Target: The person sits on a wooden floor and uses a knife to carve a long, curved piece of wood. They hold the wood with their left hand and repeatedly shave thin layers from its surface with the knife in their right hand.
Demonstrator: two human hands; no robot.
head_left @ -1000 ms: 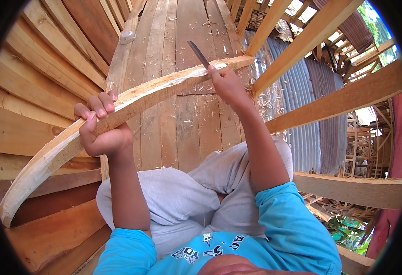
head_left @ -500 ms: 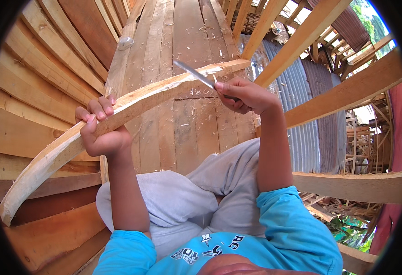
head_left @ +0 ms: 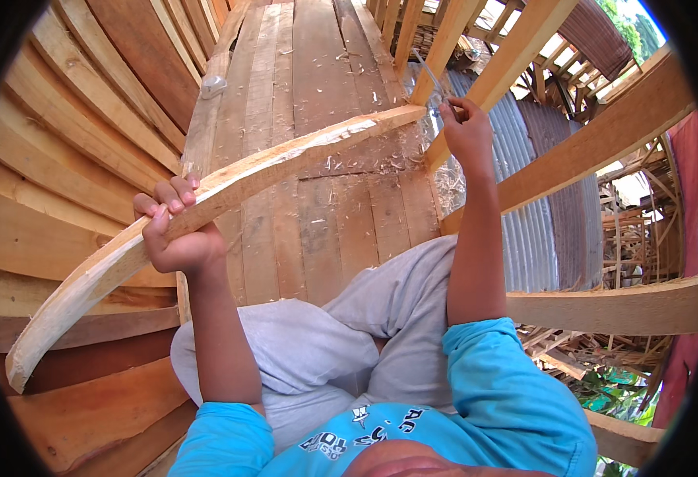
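A long curved piece of timber (head_left: 285, 159) runs slantwise in front of me, from low at the left up to the far right. My left hand (head_left: 178, 226) is wrapped round it left of its middle, fingers over the top edge. Pale, freshly cut patches show along its upper edge. Beyond its far end, my right hand (head_left: 468, 131) is raised and closed on a knife (head_left: 430, 73). The thin blade points up and away, apart from the timber, and looks blurred. The handle is mostly hidden in my fingers.
Wood shavings lie scattered over the plank floor (head_left: 317, 215). Curved plank walling (head_left: 63, 191) rises at the left, with a small clear object (head_left: 213, 86) beside it. Upright ribs (head_left: 524, 48) stand at the right, with corrugated metal sheets (head_left: 524, 238) beyond them.
My right hand with the knife has swung up and to the right, off the timber's upper edge. My left hand and the timber have barely moved.
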